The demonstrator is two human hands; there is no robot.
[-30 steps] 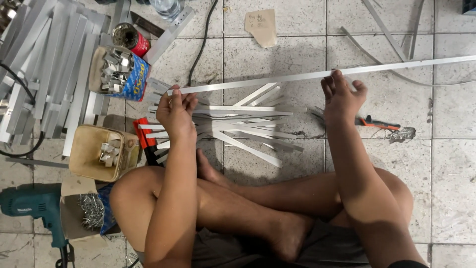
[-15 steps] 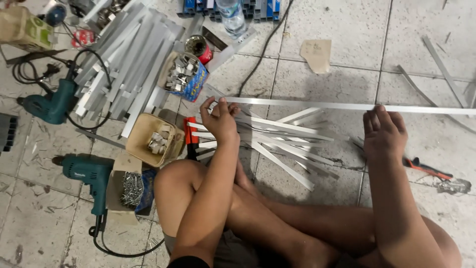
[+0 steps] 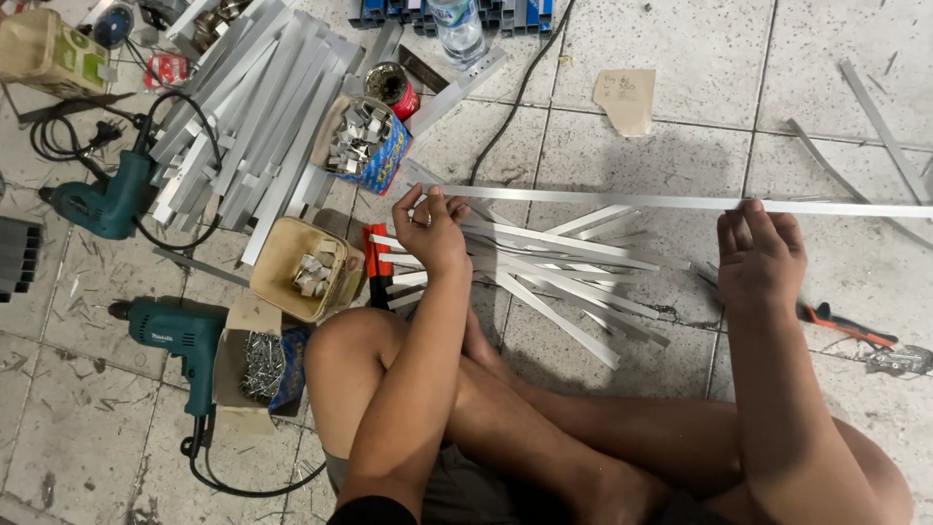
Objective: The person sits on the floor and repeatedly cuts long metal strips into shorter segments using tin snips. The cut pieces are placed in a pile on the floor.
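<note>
The long aluminium strip (image 3: 622,201) lies level above the tiled floor (image 3: 641,58), running from beside the tub of small metal clips (image 3: 362,146) out past the right edge of the view, over the loose pile of short cut strips (image 3: 544,267). The left hand (image 3: 431,231) has its fingers curled shut around the strip's near end, and the right hand (image 3: 758,255) pinches it further along, fingers closed on the edge. To do this well, I judge both grips should stay firm and at one height, so the thin strip does not sag or twist.
</note>
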